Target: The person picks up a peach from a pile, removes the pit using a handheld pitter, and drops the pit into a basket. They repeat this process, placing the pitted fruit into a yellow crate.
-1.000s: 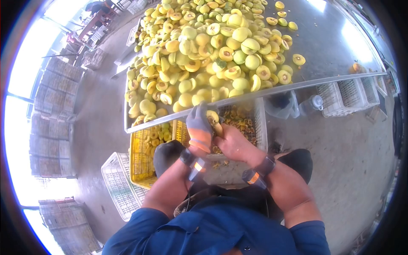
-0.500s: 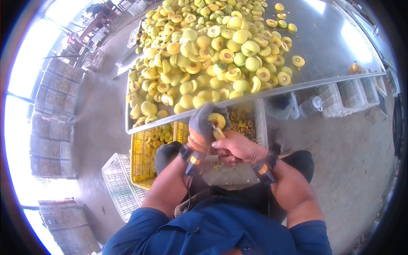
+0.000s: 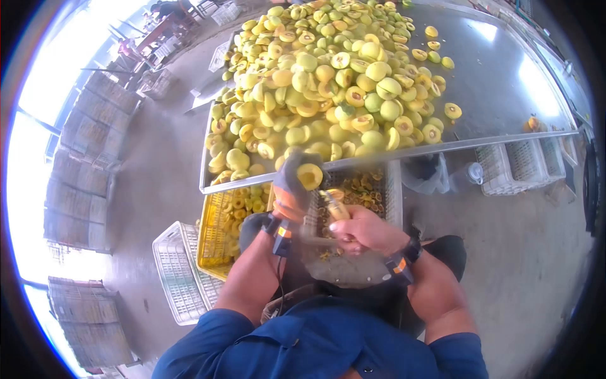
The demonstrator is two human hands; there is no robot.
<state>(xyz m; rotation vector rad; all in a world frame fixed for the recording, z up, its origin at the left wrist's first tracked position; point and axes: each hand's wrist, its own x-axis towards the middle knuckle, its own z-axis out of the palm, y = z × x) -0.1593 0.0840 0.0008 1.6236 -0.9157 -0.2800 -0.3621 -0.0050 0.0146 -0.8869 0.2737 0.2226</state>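
My left hand (image 3: pixel 290 189), in a grey and orange glove, is closed around a yellow peach half (image 3: pixel 310 176) at the table's front edge. The cut face is turned up and its middle looks hollowed. My right hand (image 3: pixel 369 231), bare, grips the light-coloured handle of a pitting tool (image 3: pixel 336 207). Its metal tip points up and left, apart from the peach half. A brownish bit, perhaps a pit, shows beside the tip. Below both hands, a pale crate (image 3: pixel 394 196) holds brown pits and scraps.
A metal table (image 3: pixel 480 82) bears a big heap of peach halves (image 3: pixel 328 82). At my left stand a yellow crate (image 3: pixel 211 243) with peach pieces and a white crate (image 3: pixel 173 271). More white crates (image 3: pixel 499 167) sit under the table at right. Stacked crates (image 3: pixel 79 183) line the far left.
The tool was in the peach half's centre; now it is out, and the hands have moved apart. The peach half has shifted left and now looks hollow. The view has also shifted slightly.
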